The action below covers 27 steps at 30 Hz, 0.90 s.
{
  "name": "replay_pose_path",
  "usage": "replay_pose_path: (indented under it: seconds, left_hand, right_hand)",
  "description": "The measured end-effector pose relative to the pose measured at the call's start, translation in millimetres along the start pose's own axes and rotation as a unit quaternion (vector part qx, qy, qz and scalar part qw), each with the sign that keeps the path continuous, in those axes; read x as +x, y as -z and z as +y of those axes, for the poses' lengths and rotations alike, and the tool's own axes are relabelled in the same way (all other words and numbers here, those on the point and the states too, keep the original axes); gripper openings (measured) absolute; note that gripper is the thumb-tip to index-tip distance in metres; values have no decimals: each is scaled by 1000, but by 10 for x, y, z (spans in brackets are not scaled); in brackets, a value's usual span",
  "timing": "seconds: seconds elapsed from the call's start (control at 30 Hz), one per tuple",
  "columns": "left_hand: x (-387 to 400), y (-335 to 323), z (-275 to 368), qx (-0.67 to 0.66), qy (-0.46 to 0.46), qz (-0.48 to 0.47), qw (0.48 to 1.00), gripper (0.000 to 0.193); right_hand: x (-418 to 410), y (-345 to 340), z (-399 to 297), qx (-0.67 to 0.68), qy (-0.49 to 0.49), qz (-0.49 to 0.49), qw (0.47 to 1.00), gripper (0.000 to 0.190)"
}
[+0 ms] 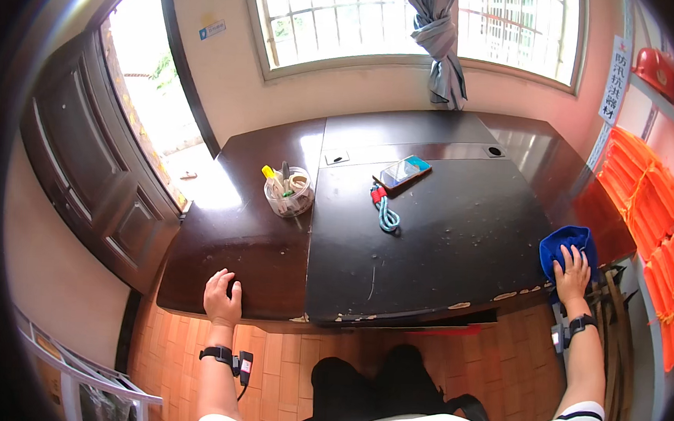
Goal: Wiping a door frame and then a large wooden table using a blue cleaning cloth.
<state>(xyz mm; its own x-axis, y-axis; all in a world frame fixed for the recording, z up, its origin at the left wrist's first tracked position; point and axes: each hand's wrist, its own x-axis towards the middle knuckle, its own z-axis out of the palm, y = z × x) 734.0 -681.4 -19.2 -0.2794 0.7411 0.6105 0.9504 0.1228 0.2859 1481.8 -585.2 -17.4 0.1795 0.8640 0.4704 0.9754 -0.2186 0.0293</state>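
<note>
My left hand (222, 297) lies on the dark wooden desk (427, 232) near its front left edge, fingers spread a little and nothing in them. Over at the right end, my right hand (572, 275) grips a bunched blue cloth (552, 244) against the desk top by the edge. A smartphone (403, 173) lies towards the back middle, with a light-blue cord strap (388, 216) running from it. To its left stands a clear round plastic container (289, 202) holding a yellow-capped marker, pens and a roll of tape.
Chipped edging runs along the desk front. Behind are a barred window and a knotted grey curtain (440, 44). A brown door (84, 134) stands ajar at left, above a metal rack (104, 390). Right-hand shelving holds orange bundles (644, 192) and red helmets (658, 73).
</note>
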Motion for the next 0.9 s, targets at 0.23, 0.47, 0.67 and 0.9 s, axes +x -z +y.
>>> replay_pose_path:
  seconds: [0.23, 0.47, 0.67, 0.9]
  left_hand:
    - [-11, -11, 12, -6, 11, 9, 1000, 25]
    - [-16, -3, 9, -11, -3, 25, 1000, 27]
    - [-37, -22, -1, -11, -1, 27, 1000, 27]
    - [-15, -40, 14, -30, -2, 41, 999, 24]
  right_hand:
    - [71, -77, -24, -52, -39, -42, 997, 47]
    - [-39, 110, -528, -83, -50, -105, 990, 51]
    - [-459, 293, -1544, -17, 173, -1, 985, 52]
    - [-1011, 1056, -3291, 188, 417, -35, 888, 56]
